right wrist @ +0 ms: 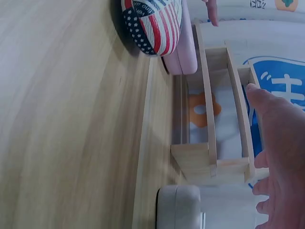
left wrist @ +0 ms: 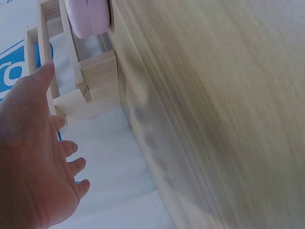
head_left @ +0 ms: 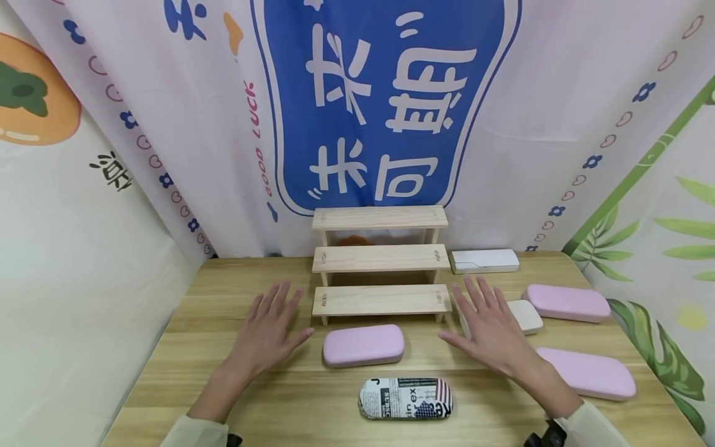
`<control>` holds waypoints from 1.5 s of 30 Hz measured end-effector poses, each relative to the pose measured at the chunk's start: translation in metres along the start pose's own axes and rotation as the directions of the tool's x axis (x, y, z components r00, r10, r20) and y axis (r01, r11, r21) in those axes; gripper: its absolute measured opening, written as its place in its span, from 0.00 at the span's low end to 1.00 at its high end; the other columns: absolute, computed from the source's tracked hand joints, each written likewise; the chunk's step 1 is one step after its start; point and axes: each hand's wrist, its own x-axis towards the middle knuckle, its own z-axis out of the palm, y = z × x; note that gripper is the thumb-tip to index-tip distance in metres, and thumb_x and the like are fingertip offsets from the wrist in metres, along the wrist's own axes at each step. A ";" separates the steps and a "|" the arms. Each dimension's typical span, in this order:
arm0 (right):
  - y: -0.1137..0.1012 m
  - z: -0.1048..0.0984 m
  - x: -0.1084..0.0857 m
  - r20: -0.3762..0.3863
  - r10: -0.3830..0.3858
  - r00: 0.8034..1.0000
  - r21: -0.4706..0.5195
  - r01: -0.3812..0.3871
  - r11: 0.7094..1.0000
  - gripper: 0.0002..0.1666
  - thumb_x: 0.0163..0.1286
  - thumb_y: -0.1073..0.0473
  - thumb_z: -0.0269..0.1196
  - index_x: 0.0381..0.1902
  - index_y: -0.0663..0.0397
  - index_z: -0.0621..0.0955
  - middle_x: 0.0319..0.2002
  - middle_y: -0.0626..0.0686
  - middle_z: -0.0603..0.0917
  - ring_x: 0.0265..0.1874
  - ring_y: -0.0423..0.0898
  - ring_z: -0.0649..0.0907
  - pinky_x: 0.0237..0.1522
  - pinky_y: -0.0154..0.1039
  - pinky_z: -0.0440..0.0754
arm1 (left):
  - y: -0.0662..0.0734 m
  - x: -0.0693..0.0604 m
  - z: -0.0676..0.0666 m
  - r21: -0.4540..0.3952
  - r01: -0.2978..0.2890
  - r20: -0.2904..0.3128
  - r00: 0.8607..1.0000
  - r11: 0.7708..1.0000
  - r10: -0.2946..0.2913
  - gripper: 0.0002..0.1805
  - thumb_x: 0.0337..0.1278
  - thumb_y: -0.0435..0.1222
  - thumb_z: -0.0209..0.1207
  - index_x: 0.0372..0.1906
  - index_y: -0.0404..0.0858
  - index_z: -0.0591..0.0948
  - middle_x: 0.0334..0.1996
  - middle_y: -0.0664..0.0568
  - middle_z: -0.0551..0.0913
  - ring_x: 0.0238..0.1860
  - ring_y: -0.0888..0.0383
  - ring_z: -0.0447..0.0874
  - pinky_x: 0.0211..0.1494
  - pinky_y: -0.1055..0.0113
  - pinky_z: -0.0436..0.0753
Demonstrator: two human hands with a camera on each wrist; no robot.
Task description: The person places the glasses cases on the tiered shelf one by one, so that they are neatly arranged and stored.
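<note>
My left hand (head_left: 264, 335) hovers over the table with spread fingers, left of a three-step wooden stand (head_left: 381, 300). On the stand's other side, my right hand (head_left: 491, 332) is likewise spread, above a white case (head_left: 526, 316) that it partly hides. Neither hand holds anything. Between the hands lies a pink eyeglass case (head_left: 364, 346), just in front of the lowest step. Closer to me is a case with newspaper print and a flag pattern (head_left: 406, 398), whose stars and stripes (right wrist: 159, 28) show in the right wrist view.
Two more pink cases (head_left: 568, 303) (head_left: 588, 372) lie at the right side of the wooden table (head_left: 223, 292). A long white case (head_left: 485, 261) sits at the back, right of the stand. Printed cloth (head_left: 212, 155) hangs behind the table and along both sides.
</note>
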 end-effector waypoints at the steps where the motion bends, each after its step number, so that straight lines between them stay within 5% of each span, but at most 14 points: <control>1: -0.002 0.000 0.001 -0.004 -0.010 1.000 -0.002 0.010 1.000 0.60 0.71 0.23 0.60 0.83 0.57 0.61 0.85 0.65 0.49 0.83 0.68 0.48 0.79 0.73 0.48 | 0.000 0.000 0.000 -0.001 -0.006 -0.001 1.000 1.000 0.006 0.48 0.74 0.63 0.55 0.85 0.40 0.58 0.85 0.37 0.50 0.84 0.35 0.47 0.84 0.35 0.49; 20: -0.038 0.001 0.024 0.011 -0.204 0.979 0.005 0.204 0.979 0.58 0.72 0.24 0.58 0.84 0.55 0.60 0.85 0.62 0.52 0.84 0.63 0.53 0.83 0.63 0.49 | 0.003 0.010 0.006 -0.078 -0.149 -0.036 0.989 0.986 0.146 0.46 0.72 0.61 0.59 0.83 0.41 0.63 0.84 0.42 0.56 0.84 0.39 0.53 0.84 0.38 0.53; 31: -0.059 0.009 0.039 0.015 -0.341 0.940 0.077 0.339 0.938 0.54 0.72 0.25 0.60 0.82 0.52 0.66 0.80 0.61 0.67 0.77 0.62 0.69 0.74 0.66 0.69 | 0.001 0.016 0.013 -0.165 -0.193 -0.064 0.981 0.967 0.185 0.40 0.71 0.57 0.63 0.80 0.44 0.70 0.82 0.43 0.63 0.81 0.38 0.61 0.80 0.35 0.61; 45: -0.079 0.022 0.058 0.055 -0.443 0.895 0.133 0.433 0.892 0.48 0.74 0.24 0.59 0.78 0.49 0.72 0.73 0.52 0.77 0.72 0.51 0.75 0.75 0.53 0.73 | -0.003 0.028 0.019 -0.281 -0.215 -0.093 0.976 0.935 0.197 0.34 0.69 0.52 0.67 0.74 0.42 0.78 0.77 0.45 0.72 0.76 0.35 0.69 0.75 0.30 0.67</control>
